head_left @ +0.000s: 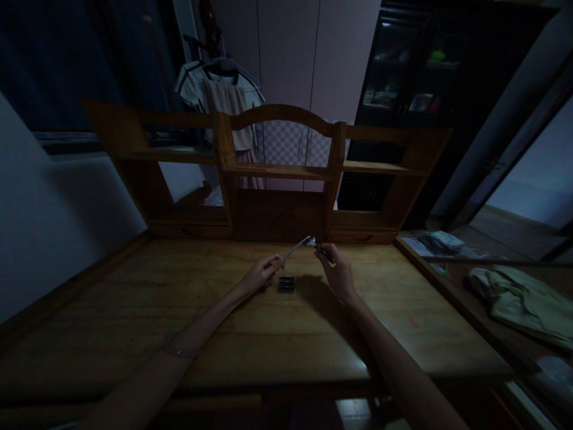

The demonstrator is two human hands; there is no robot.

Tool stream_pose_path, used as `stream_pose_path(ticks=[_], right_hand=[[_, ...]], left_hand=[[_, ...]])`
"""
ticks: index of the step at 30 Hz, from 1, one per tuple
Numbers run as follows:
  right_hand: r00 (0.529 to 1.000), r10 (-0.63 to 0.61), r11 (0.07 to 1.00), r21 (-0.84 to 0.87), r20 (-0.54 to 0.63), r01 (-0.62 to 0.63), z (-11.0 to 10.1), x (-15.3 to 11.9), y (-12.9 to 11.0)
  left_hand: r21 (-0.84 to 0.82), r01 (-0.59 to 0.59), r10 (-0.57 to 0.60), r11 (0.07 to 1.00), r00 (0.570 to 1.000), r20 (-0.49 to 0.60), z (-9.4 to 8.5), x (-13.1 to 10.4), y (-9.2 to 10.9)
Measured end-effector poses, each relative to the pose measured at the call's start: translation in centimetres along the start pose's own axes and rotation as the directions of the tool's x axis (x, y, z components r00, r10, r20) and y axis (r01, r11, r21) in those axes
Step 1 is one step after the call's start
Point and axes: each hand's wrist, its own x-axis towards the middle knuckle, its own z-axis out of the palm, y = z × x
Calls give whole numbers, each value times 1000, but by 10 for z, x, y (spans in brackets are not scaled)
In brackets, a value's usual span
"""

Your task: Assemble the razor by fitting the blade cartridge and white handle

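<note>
My left hand (267, 270) is closed on the lower end of a thin pale strip (296, 246), which slants up to the right. In my right hand (336, 269) is a small dark-handled tool (325, 253) with a shiny metal head. That head meets the upper end of the strip, above the tabletop. Just below and between my hands, a small dark object with several parallel bars (286, 284) lies on the wooden desk (201, 334). The scene is dim, and the exact kind of tool is hard to make out.
A wooden shelf unit (280, 173) stands along the desk's back edge. Clothes on hangers (228, 89) are behind it at the left. Beyond the desk's right edge lie a crumpled light cloth (528, 298) and a plastic-wrapped packet (445, 240).
</note>
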Motion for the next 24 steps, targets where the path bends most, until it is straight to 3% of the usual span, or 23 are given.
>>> stream_pose_path(ticks=[7, 16, 24], right_hand=[[998, -15, 1000, -9, 53, 15, 2, -1, 1], [999, -22, 1000, -2, 27, 22, -1, 1, -1], [1000, 14, 999, 30, 17, -14, -1, 2, -2]], left_hand=[[-37, -12, 13, 999, 1000, 18, 1, 0, 1], [-18, 13, -12, 1000, 999, 53, 3, -1, -1], [4, -15, 15, 1000, 1000, -4, -1, 0, 1]])
